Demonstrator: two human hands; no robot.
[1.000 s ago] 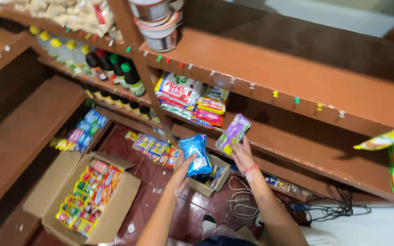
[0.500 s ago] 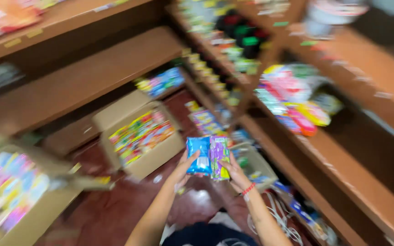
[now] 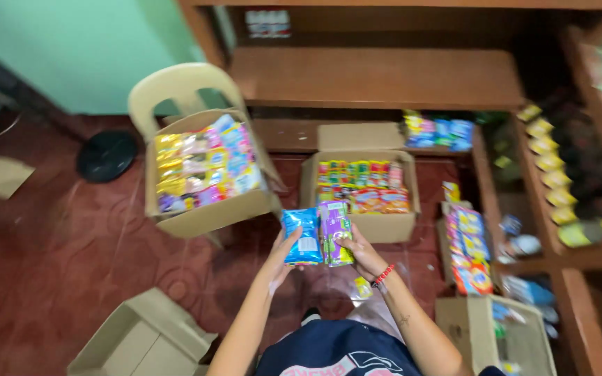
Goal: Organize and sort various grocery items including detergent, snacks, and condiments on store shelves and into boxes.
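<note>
Two flat sachet packs are held side by side, one per hand. Left hand (image 3: 281, 259) clasps the blue plastic sachet pack (image 3: 302, 237) by its lower edge, fingers curled behind, thumb on the front; right hand (image 3: 362, 255) clasps the purple-and-green sachet pack (image 3: 335, 232) the same way — faces turned up toward the camera, likely so both fronts can be read together. Packs touch along their inner edges, above the red tiled floor (image 3: 64, 244). Just beyond them: open cardboard box of red and yellow sachets (image 3: 360, 191) on the floor; a second cardboard box of mixed packets (image 3: 207, 174) rests tilted on a beige plastic chair (image 3: 175, 87) — raised, within reach.
</note>
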